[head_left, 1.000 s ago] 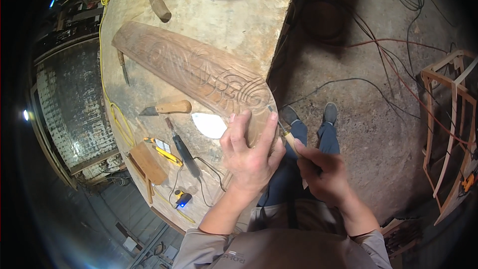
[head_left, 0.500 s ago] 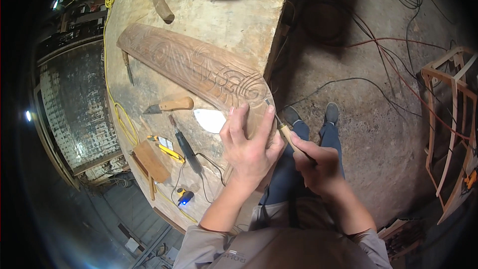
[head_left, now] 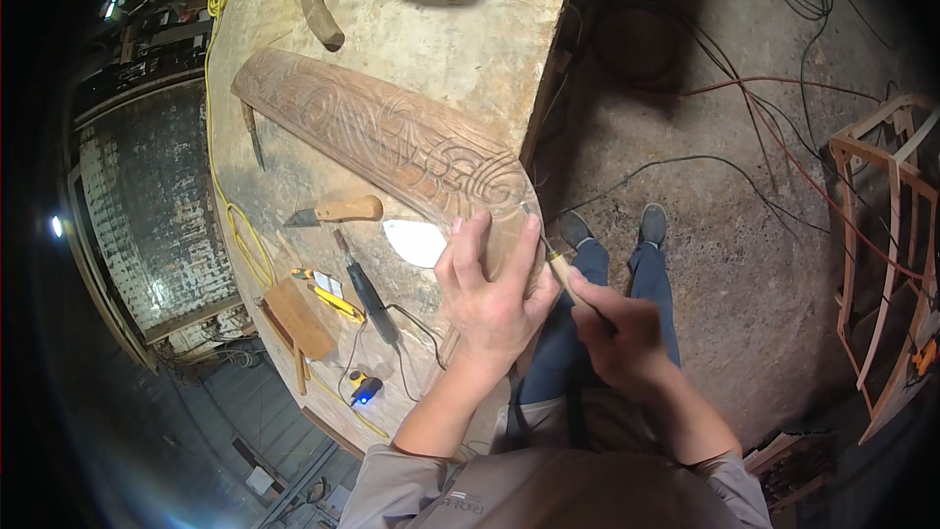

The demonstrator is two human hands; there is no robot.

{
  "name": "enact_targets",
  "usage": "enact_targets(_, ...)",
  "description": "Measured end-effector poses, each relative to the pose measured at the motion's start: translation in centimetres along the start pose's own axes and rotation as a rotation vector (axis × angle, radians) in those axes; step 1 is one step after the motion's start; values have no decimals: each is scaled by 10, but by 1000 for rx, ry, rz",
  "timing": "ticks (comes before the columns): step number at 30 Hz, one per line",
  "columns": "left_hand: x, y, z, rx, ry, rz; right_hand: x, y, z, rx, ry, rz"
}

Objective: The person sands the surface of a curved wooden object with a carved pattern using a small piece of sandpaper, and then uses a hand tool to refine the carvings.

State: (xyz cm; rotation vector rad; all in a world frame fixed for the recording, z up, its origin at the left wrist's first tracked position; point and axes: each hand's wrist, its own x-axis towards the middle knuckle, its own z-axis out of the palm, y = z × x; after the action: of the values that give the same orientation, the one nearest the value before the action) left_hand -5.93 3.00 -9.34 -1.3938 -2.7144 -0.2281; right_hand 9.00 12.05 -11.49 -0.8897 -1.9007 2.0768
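A long carved wooden panel (head_left: 382, 142) with scrolling relief lies slantwise on the workbench, its near end beneath my left hand (head_left: 494, 299). That hand presses on the wood with index and middle fingers stretched out and apart, the index beside the steel blade of a carving chisel. My right hand (head_left: 619, 328) is closed round the chisel's pale wooden handle (head_left: 564, 274). The chisel's tip meets the panel's right edge, near a carved spiral. Left of my left hand lies a white leaf-shaped piece (head_left: 413, 243), partly hidden by the hand.
On the workbench (head_left: 470, 69) lie a wooden-handled knife (head_left: 348, 209), a dark corded pen-like tool (head_left: 370, 286), a yellow utility knife (head_left: 336, 303), a wooden block (head_left: 299, 318) and a curved wooden piece (head_left: 318, 8). Cables (head_left: 744, 88) cross the floor at right, near a wooden frame (head_left: 886, 235).
My right hand and the chisel have shifted slightly down and left, the tip a little lower along the panel's edge. My left hand stays nearly in place.
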Motion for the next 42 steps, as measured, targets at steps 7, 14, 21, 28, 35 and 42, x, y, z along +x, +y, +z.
enact_targets(7, -1, 0, 1, -29, 9, -56, 1, -1, 35, 798, 508, 385)
enact_targets(14, 6, 4, 1, 93, -40, -14, -9, 1, 4, 189, 136, 265)
enact_targets(21, 6, 4, 2, 12, -9, -5, -15, -6, -15, 265, 45, 215)
enact_targets(28, 9, 5, 3, 33, 16, 1, -12, -25, -24, 399, 31, 320)
enact_targets(35, 7, -4, 2, -93, 48, 73, -10, -10, -44, 532, 12, 108)
enact_targets(42, 11, 2, 3, -16, 21, 15, 8, -16, -54, 768, 196, -12)
